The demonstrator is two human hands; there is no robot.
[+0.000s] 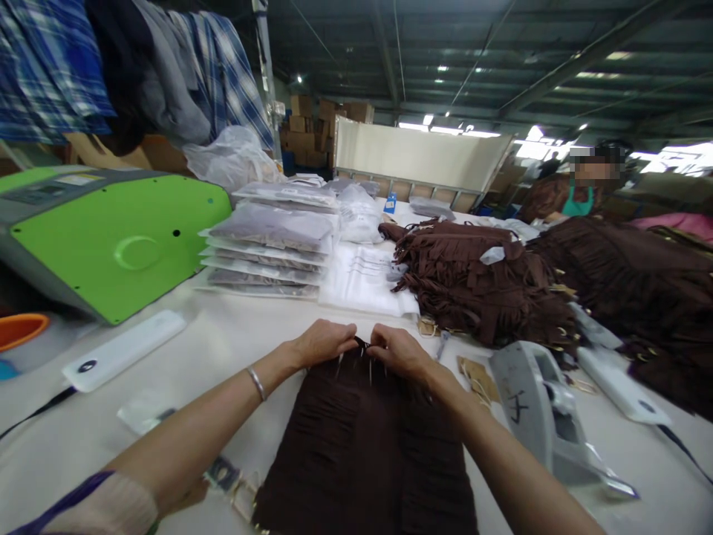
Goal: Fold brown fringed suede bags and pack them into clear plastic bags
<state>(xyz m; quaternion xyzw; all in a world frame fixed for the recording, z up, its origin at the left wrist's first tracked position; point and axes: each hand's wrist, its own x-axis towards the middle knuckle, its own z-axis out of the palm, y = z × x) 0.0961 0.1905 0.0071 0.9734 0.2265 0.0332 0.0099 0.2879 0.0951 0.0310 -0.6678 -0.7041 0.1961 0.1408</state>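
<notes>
A dark brown garment with gathered, fringed fabric [373, 453] lies flat in front of me, running off the lower edge of the view. My left hand [328, 342] pinches its far edge between thumb and fingers. Close beside it, my right hand [398, 351] pinches the same edge, with a short dark piece of the fabric between the two hands. Thin fringe strands hang below the fingertips. What exactly the fingertips grip is partly hidden. Just beyond the hands lie clear plastic bags [362, 279].
Bagged grey garments [267, 253] are stacked beyond my left hand, near a green machine [128, 238]. More brown fringed garments [479, 275] are piled right. A grey tape dispenser [529, 401] stands by my right forearm. White corded devices [125, 349] flank me. A co-worker [584, 186] is far right.
</notes>
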